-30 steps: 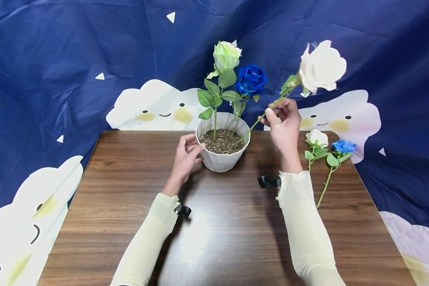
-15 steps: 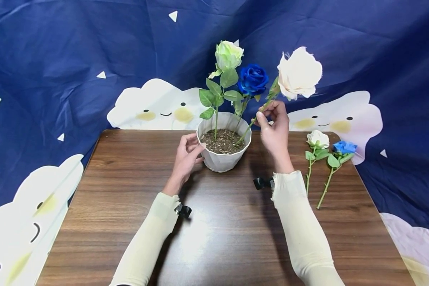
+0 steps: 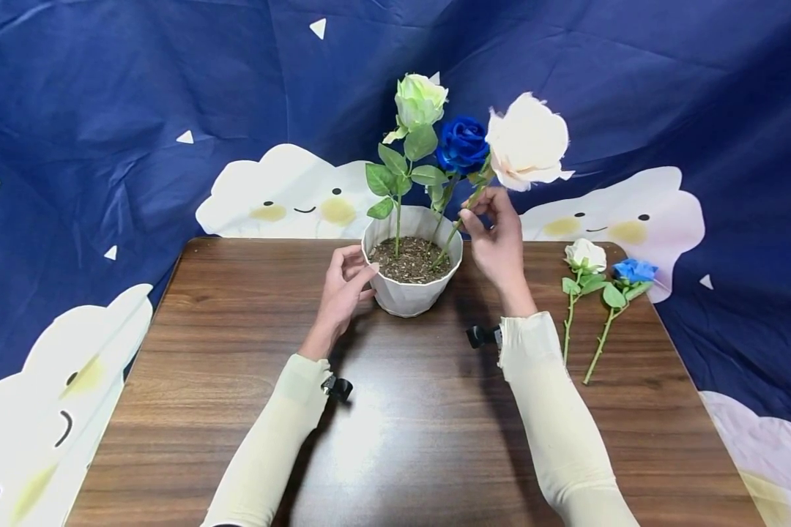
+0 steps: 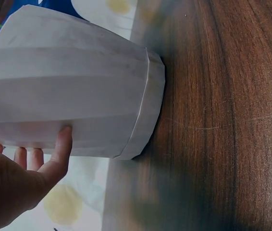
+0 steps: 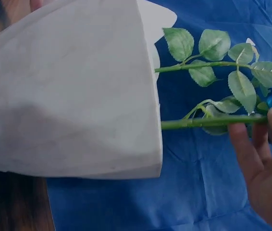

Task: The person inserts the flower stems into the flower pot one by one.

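Note:
A white faceted flower pot (image 3: 411, 296) with dark soil (image 3: 411, 263) stands at the back middle of the table. My left hand (image 3: 345, 296) holds its left side, thumb at the rim and fingers spread along the wall in the left wrist view. My right hand (image 3: 499, 238) pinches the green stem (image 5: 198, 122) of a large white rose (image 3: 529, 143). The stem slants down into the pot, its lower end at the soil on the right. A pale green rose (image 3: 420, 101) and a blue rose (image 3: 463, 145) stand upright in the same soil.
To the right on the brown wooden table (image 3: 395, 439) lie a white rose (image 3: 585, 256) and another blue rose (image 3: 635, 271), heads toward the back edge. Behind hangs a dark blue cloth (image 3: 138, 73) with smiling clouds.
My right hand has moved left toward the pot, bringing the large white rose closer to upright beside the blue rose. The left hand has stayed on the pot.

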A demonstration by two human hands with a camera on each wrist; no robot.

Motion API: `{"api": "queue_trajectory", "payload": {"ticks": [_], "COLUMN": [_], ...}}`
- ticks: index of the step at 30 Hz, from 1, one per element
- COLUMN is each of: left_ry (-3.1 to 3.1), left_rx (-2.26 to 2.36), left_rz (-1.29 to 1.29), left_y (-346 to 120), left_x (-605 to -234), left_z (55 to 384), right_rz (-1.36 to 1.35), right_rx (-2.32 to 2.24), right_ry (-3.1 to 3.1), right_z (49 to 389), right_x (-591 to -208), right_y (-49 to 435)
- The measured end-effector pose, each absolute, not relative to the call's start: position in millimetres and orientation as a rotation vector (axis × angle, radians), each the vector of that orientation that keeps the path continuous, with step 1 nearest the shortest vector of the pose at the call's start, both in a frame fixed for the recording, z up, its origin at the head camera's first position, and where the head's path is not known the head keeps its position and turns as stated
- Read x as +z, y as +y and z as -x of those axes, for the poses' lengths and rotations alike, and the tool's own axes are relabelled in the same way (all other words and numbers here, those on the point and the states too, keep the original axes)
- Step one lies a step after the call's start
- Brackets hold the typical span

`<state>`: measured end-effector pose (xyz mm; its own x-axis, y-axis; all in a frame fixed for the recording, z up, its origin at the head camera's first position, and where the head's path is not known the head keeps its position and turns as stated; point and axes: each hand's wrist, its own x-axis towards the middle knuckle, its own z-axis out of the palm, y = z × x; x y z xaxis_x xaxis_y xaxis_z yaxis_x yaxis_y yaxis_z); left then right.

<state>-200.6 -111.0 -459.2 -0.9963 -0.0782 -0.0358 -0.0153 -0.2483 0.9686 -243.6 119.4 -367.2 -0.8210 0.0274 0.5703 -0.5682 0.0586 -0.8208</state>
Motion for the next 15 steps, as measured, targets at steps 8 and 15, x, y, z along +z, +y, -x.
{"api": "queue_trajectory", "payload": {"ticks": [8, 15], "left_ry": [-1.905, -1.891], "left_rx": [-2.449, -2.450], "left_rz": [-0.126, -0.122], "left_y": [-110.3, -109.9], "left_x": [-459.0, -459.3], "left_z": [200.1, 200.5], "right_rz": [-0.540, -0.593], "right_rx": [1.761, 1.668], "right_ry": [-1.986, -2.115], "right_z": [246.0, 245.2], "right_x": [-368.9, -368.0], "right_y": [122.5, 122.6]}}
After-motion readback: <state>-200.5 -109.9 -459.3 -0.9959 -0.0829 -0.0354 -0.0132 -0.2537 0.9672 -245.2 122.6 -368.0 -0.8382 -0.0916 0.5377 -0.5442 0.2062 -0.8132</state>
